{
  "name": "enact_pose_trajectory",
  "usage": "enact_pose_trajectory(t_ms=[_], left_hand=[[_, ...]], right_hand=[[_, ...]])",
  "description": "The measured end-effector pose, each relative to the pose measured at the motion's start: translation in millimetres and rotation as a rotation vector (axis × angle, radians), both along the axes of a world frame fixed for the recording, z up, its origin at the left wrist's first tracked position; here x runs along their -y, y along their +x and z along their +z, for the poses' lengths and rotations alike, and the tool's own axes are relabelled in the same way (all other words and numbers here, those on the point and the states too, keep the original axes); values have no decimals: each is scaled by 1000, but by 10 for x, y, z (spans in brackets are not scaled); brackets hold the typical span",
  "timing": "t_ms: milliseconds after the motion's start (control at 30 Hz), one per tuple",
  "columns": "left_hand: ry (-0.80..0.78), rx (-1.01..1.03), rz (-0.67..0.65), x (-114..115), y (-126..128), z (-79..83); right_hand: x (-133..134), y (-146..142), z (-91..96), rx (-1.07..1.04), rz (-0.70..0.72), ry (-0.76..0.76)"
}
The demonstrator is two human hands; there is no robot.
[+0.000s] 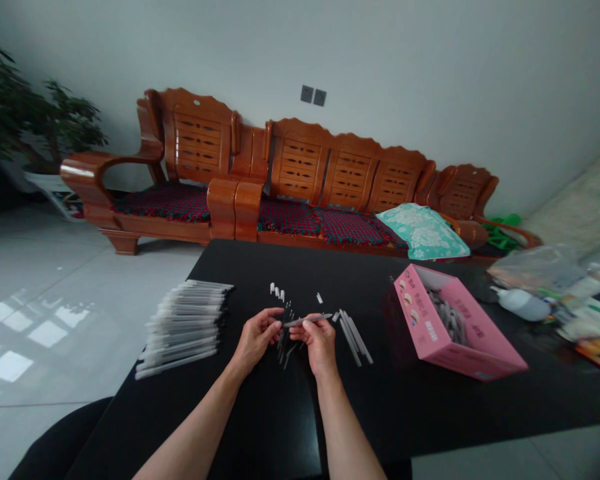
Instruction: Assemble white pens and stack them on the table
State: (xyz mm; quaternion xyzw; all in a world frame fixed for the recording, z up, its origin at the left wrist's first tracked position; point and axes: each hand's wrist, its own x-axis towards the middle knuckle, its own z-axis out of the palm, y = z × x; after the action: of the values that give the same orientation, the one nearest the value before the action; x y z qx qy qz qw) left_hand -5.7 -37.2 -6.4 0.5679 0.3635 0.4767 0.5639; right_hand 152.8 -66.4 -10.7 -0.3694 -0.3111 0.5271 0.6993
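Observation:
Above the black table, my right hand (321, 347) is closed around a slim grey pen (310, 321), whose pointed end faces right. At the pen's left end, my left hand (259, 337) has thumb and forefinger pinched together; what lies between them is too small to tell. Several thin black sticks (282, 347) lie beneath and between my hands, partly hidden by the fingers. Just right of my right hand rest several grey pen barrels (356, 339). Small white caps (277, 292) stand behind my left hand, and another white piece (319, 298) lies farther right.
Left on the black table (365, 413) is a wide pile of translucent tubes (185, 323) with dark ends. A pink box (473, 313) of grey pieces stands at the right, before a white bottle (523, 303) and clutter. Behind is a wooden sofa (300, 160).

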Motion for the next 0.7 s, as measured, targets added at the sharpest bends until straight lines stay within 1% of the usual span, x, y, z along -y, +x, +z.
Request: enact_pose_trajectory(t_ms=[100,167,267,367,467,567,633,700], left_hand=[[16,64,-4,-7,8,-9],[21,104,18,-13,12,-10],[19,63,42,-14,9,-5],[13,-14,13,-3,0,0],[27,15,-9,1,-3,-3],[35,69,15,-6,-2,-11],[25,59,34,-10,-3,-17],[12,21,26,-9,-4,-21]], right_hand=[[-1,-3,8,-2,2,2],[1,-6,20,-6,-1,-1],[7,-13,35,-9,-9,-5],[12,-17,41,-6,-5,-10],[15,-18,46,-7,1,-7],[18,-21,54,-18,-11,-8],[18,-21,55,-23,-17,-11],[16,-18,47,-21,-11,-12]])
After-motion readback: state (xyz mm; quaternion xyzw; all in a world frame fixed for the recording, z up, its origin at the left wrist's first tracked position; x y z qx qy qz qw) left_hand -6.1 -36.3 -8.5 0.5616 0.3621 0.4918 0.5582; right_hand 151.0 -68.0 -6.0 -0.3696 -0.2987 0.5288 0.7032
